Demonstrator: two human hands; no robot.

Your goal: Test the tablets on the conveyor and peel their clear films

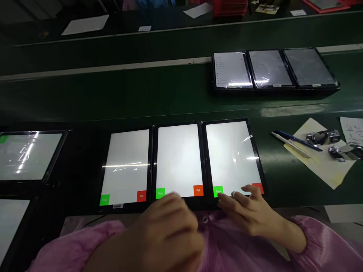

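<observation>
Along the near edge of the dark green workbench (170, 94), three black-framed tablets with lit white screens lie side by side, edges touching. Each shows a green "Pass" square at its lower left corner and a red "Fail" square at its lower right.

Right hand (249, 211): laid flat and spread on the bottom edge of the rightmost tablet (232, 155), palm down, holding nothing. Its fingertips (224, 198) rest just beside that screen's green Pass button (217, 191). The red Fail button (258, 187) is partly covered by the same hand.

Left hand (167, 226): blurred, back toward the camera, fingers loosely curled. It sits at the near edge of the bench below the middle tablet (178, 158). Whether it touches the frame or encloses anything cannot be told. The leftmost tablet (127, 162) is untouched.

Both forearms wear pink sleeves (326, 241).

At the left edge of the bench, a further lit tablet (28, 155) lies apart from the row. Toward the far right, a second row of three tablets (272, 70) lies with dimmer grey screens. On the right side, a yellowish paper sheet (326, 166) carries two pens (295, 141) and shiny metal pieces (323, 136).
</observation>
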